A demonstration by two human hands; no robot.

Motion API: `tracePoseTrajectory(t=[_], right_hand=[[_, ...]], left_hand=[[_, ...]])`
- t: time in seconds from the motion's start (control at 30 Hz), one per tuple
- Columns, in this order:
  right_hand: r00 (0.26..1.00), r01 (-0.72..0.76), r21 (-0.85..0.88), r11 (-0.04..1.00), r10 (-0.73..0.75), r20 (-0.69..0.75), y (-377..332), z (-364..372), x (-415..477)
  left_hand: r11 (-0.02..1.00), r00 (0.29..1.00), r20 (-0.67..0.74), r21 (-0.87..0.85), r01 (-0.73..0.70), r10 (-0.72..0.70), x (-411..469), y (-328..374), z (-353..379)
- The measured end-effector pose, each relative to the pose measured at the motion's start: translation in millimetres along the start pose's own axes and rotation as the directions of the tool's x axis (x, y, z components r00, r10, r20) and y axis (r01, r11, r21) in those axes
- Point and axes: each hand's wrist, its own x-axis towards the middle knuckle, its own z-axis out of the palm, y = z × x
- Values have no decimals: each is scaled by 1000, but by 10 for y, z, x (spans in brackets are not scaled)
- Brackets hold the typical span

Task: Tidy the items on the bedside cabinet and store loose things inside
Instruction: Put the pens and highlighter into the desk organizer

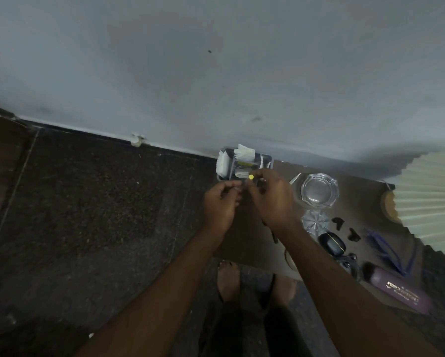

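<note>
Forearms extended, both hands [244, 199] pinching small yellow-tipped item [251, 177] before organizer tray [242, 164]

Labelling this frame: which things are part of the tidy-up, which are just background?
Job: organiser tray; yellow-tipped item at the right hand; left hand; ashtray; earbud case; earbuds; purple bottle; blue cord.
Background: lamp shade; wall; floor.

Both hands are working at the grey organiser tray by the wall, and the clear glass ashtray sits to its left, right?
Not quite: in the head view the clear glass ashtray sits right of the grey organiser tray. Both hands, left and right, are working there.
</note>
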Motion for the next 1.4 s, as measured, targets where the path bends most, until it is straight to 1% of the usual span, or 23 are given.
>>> tracePoseTrajectory(t=[0.23, 0.43, 0.6, 0.73, 0.93, 1.27, 1.4], right_hand=[[997, -72, -29, 997, 73, 16, 4, 75, 31], [996, -86, -111, 990, 84, -26, 9, 180, 58], [993, -122, -133, 984, 121, -12, 33, 247, 78], [992, -123, -142, 982, 123, -12, 41, 269, 93], [993, -104, -102, 989, 98, -64, 21, 260, 105], [989, -83, -54, 995, 76, -127, 96, 87, -32], [991, -82, -13, 997, 80, -104, 148, 5, -176]], left_hand=[[998, 998, -22, 24, 52, -52, -11, -77, -79], [997, 997, -41, 44, 69, -67, -11, -199, -67], [995, 996, -16, 42, 90, -89, 21, -336, -59], [995, 996, -13, 22, 94, -93, 32, -358, -49], [996, 995, -20, 17, 93, -93, 55, -353, -48], [992, 993, 13, 46, 113, -114, 21, -397, 54], [989, 990, 29, 47, 137, -138, -51, -427, 145]])
